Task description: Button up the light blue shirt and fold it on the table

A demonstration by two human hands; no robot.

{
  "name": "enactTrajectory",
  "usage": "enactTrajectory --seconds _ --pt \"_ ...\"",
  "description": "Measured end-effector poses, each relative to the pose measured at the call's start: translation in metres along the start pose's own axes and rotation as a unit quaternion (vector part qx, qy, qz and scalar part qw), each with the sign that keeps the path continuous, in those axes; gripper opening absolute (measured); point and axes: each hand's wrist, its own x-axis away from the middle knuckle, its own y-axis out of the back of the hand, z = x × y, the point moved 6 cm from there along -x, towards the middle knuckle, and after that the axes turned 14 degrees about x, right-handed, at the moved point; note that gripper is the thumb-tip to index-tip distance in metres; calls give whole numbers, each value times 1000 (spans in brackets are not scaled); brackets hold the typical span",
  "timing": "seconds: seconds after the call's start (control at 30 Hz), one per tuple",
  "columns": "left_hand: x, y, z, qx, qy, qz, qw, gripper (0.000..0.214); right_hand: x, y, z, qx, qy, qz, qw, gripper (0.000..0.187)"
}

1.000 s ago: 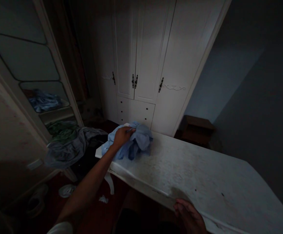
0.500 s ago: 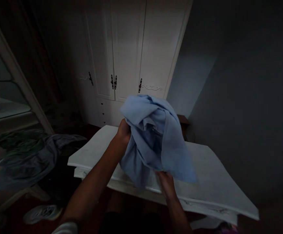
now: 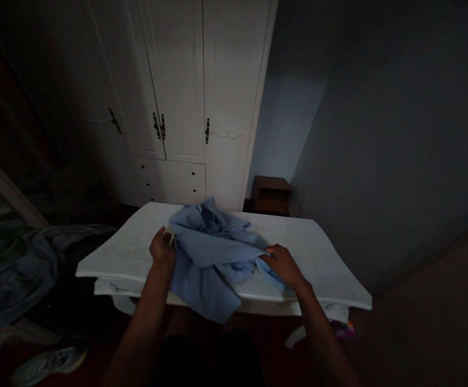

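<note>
Dim, underexposed view: your brightest areas are the white wardrobe (image 3: 185,97) and table (image 3: 137,252); corners sink into shadow, edges bend.

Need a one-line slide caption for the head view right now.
Both hands, left hand and right hand, grip a crumpled light-blue cloth garment lying on a white table before a white wardrobe.

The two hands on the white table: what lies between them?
In the head view, only the crumpled blue cloth lies between the left hand and right hand.
</note>
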Motion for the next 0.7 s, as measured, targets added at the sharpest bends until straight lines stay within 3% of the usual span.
enactTrajectory --seconds 0.07,0.13,0.23,0.33,0.43,0.5,0.57,0.7 --pt "7 29 1 5 -3 -49 999 21 4 -9 5 -28 27 46 998 37" --pt "16 43 -3 4 -22 -45 999 25 10 -19 18 -45 68 79 994 35" --pt "33 43 -10 -35 -39 29 998 33 23 -35 51 -40 126 72 989 31" --pt "51 37 -9 -152 -18 92 984 52 48 -61 90 -16 182 72 981 31" --pt "60 35 -8 -333 -39 118 935 69 83 -100 128 -40 325 217 920 27" --pt "62 38 -9 -424 -61 130 894 67 96 -110 136 -86 362 279 885 24" --pt "62 45 -12 -451 -77 146 877 52 90 -106 131 -116 327 262 901 26" --pt "61 71 -27 -373 -97 129 914 41 55 -78 99 -111 206 110 966 25"
